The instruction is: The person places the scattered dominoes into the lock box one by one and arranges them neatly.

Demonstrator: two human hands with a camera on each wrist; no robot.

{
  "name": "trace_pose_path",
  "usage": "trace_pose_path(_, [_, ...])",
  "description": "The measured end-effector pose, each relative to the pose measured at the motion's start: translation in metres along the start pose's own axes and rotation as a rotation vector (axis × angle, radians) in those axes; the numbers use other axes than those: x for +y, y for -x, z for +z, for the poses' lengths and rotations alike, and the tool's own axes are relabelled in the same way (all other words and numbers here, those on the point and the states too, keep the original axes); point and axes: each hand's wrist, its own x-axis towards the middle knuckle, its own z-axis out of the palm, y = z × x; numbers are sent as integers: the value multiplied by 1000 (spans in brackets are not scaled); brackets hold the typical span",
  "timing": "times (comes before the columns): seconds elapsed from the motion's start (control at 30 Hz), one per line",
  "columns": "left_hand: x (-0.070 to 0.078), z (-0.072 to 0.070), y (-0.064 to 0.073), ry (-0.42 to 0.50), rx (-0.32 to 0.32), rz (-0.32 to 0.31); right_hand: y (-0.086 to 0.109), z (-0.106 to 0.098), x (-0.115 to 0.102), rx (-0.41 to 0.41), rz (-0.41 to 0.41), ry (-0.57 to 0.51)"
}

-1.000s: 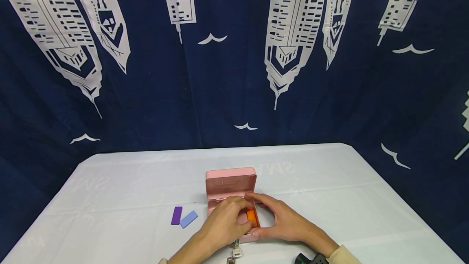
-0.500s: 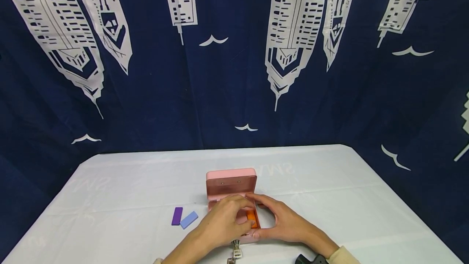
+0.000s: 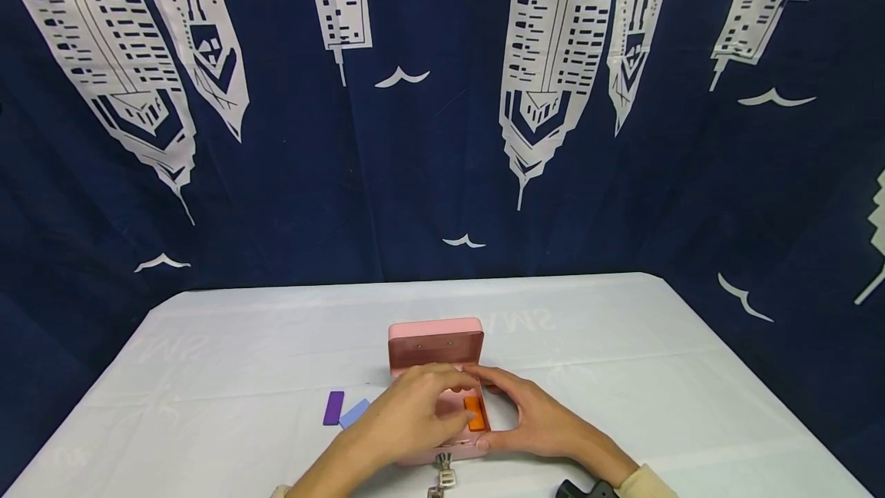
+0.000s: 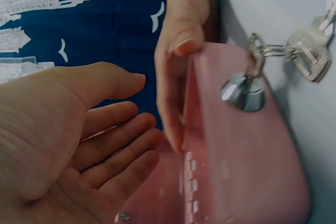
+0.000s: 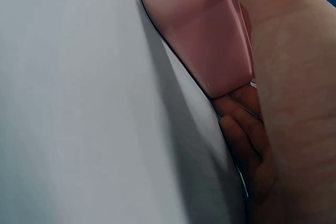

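A small pink lockbox (image 3: 435, 348) stands on the table with its hinged lid raised. An orange block (image 3: 475, 414) lies inside along its right wall. My left hand (image 3: 408, 415) hovers over the box; the left wrist view shows its fingers (image 4: 123, 142) loosely bent, with nothing between them and the thumb. Thumb at the front corner and fingers toward the back, my right hand (image 3: 535, 417) holds the box's right side. A key (image 4: 254, 56) sits in the silver lock (image 4: 244, 95) on the front, linked to another key (image 4: 310, 53).
Left of the box lie a purple block (image 3: 333, 408) and a light blue block (image 3: 354, 413), the latter partly behind my left arm. White cloth covers the table (image 3: 242, 375). Behind it hangs a dark blue curtain (image 3: 429, 160) printed with white buildings and birds.
My left hand has released the orange block and drawn back to the left, with its thumb and fingers wider apart. The block stays in the box. The right hand keeps its hold.
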Motion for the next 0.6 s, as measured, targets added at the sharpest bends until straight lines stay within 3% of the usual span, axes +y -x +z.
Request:
trace_pose_path(0.43, [5,-31,5,-18,-44,5,0,0,-2,-5,67,-4])
trace_pose_path(0.6, [3,-39,8,-11,-108,4,0,0,-3,-6,82,-11])
